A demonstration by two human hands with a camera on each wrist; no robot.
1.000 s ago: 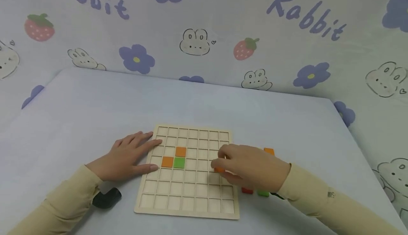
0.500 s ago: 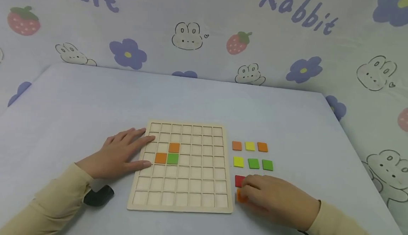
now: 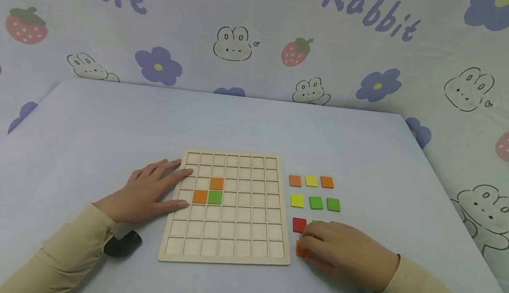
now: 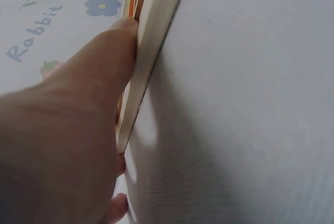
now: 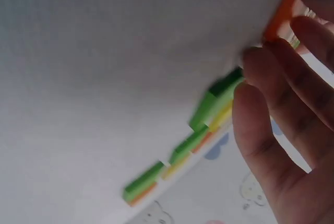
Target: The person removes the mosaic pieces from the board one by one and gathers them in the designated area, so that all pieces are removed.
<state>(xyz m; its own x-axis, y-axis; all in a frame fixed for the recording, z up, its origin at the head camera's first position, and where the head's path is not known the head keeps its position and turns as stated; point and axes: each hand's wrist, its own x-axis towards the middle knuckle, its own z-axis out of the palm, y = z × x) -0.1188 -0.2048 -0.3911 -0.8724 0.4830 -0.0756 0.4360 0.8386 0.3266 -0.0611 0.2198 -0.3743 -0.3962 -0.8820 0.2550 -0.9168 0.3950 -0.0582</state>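
A light wooden grid board [image 3: 224,260] lies on the white-covered table, with two orange tiles [image 3: 216,183] and a green tile [image 3: 215,197] set in its cells. My left hand [image 3: 145,193] rests on the board's left edge, fingers spread and straight; in the left wrist view its thumb [image 4: 117,44] lies over the rim. Right of the board, my right hand [image 3: 346,251] pinches an orange tile [image 5: 281,18] low at the tabletop. Just beyond that hand sit a red tile [image 3: 299,225] and a green tile [image 3: 314,222], the latter mostly hidden.
Rows of loose tiles lie right of the board: a salmon tile [image 3: 295,180], a yellow tile [image 3: 311,181] and an orange tile [image 3: 327,182] farthest back, then another yellow tile [image 3: 297,201] and two green tiles [image 3: 316,203]. A dark object [image 3: 124,244] sits by the left wrist.
My right hand has moved from over the board's right side to the table right of it, nearer me, with the orange tile. My left hand keeps its place on the board; the view shifted slightly.
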